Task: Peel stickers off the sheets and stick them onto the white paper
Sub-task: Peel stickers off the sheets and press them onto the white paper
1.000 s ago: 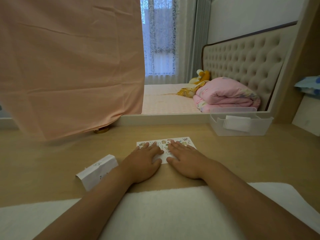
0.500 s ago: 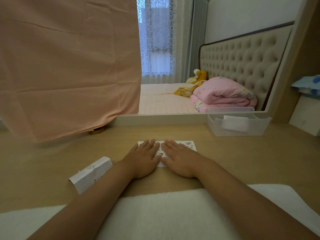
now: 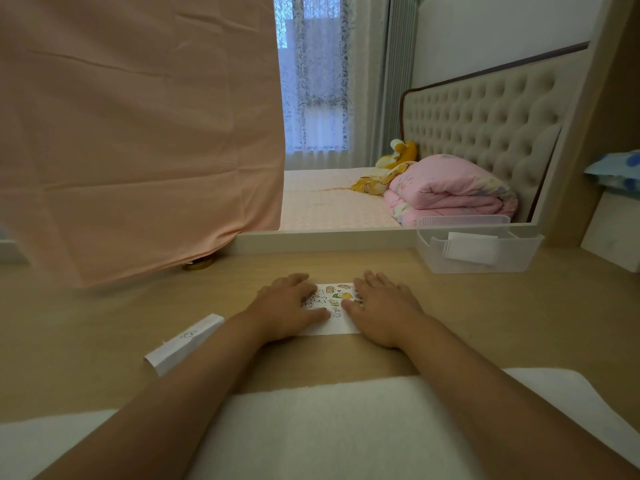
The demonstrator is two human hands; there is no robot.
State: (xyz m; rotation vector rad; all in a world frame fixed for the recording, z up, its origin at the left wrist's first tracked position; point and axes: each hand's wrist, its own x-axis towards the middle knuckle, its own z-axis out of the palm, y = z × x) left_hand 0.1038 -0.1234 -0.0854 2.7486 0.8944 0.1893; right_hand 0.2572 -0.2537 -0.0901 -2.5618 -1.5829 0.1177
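At the middle of the wooden surface (image 3: 104, 323), a small sheet of cartoon stickers (image 3: 331, 301) is pinned flat. It is pressed from both sides. The left hand (image 3: 287, 306) is laid palm-down over its left edge and the right hand (image 3: 381, 306) over its right edge. The fingers of both are stretched out straight, and nothing is gripped or pinched. The hands are kept apart, and a strip of colourful figures is seen between them, with a bare white band along the sheet's near edge. Whether this is a sticker sheet or paper already decorated cannot be told from this angle; the figures are too small.

Off to the left, near the left forearm, a folded white paper (image 3: 183, 342) is seen lying on the surface, with a faint little drawing on its top face. In the foreground, a white towel (image 3: 311, 427) is spread under both forearms. At far right, a clear plastic bin (image 3: 519, 258) is set against the back edge, with a white folded piece (image 3: 471, 245) held inside. At upper left, a peach cloth (image 3: 138, 133) is hung down to the surface. Beyond, a pink quilt (image 3: 450, 188) is folded on a bed (image 3: 329, 202).
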